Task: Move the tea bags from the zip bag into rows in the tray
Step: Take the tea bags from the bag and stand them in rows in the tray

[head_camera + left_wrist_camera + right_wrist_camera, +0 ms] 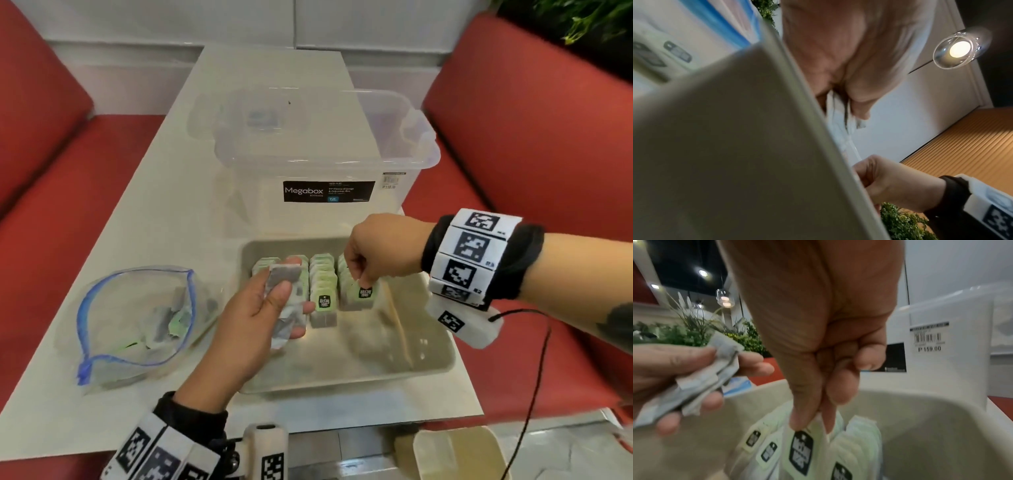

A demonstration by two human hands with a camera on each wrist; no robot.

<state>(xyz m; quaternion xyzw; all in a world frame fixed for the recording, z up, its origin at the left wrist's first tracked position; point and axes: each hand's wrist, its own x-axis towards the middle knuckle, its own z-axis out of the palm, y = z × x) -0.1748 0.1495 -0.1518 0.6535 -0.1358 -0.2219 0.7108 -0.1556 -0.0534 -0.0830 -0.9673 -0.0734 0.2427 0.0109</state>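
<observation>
Red booth seats (534, 144) flank a white table (164, 192) on both sides; green plants show at top right of head view, pendant lamp (960, 48) visible in left wrist view. Table carries, at 12 o'clock, a clear storage bin (325, 161) w/ black "Megabox" label; just in front of it, a beige tray (428, 356); at 9 o'clock of tray, a clear zip bag (137, 315) w/ blue seal, mouth open, a few tea bags remaining inside.

Tray contents: tea bags stand on edge in rows (323, 287) running 12-to-6, packed against the far wall. Approx. four rows. Green tags w/ black logo face 6 o'clock. Near half of tray floor is bare.

Right hand (380, 246): over far-right part of tray, fingers pointing down. Thumb and index pinch top edge of one tea bag (363, 296); other fingers curled. Bag hangs directly below the grip, long axis vertical, logo face toward 6 o'clock, at the near end of the rightmost row. Right wrist view confirms pinch at bag's upper edge (807, 423); contact w/ tray floor cannot be told.

Left hand (260, 325): over tray's left edge, at 9 o'clock of the right hand. Fingers and thumb curled round a small stack of tea bags (286, 298), stack's long axis approx. 12-to-6, held above the leftmost rows. Count of bags in stack cannot be told.
</observation>
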